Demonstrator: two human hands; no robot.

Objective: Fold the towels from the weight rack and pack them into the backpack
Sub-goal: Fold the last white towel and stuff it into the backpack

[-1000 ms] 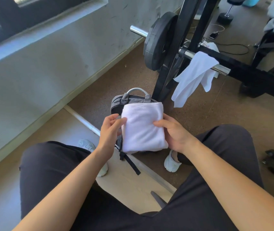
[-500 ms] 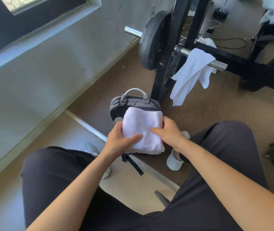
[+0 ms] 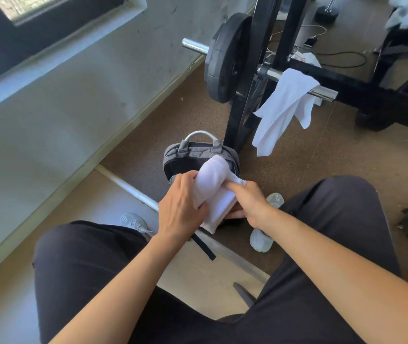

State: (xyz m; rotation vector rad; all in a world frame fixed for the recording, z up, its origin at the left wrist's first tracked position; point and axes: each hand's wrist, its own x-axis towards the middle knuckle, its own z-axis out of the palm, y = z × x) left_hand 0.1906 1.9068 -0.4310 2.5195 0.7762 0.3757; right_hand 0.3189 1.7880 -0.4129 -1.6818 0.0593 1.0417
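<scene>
The folded towel [image 3: 214, 188] is gripped by the left hand [image 3: 180, 212] and right hand [image 3: 250, 204] just above the backpack [image 3: 193, 155] on the floor [image 3: 302, 170]; packing seems in hand, and a push into its opening is needed.

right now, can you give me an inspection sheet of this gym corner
surface: brown speckled floor; pale board underfoot.
job's things: folded white towel held over the grey backpack; hanging white towel draped over the barbell.
clutter: crumpled white item behind the rack.
hands: left hand and right hand both grip the folded towel.
cables: white cable by a phone; black cable on the floor.
surroundings: grey wall, window, black rack, weight plate.
</scene>
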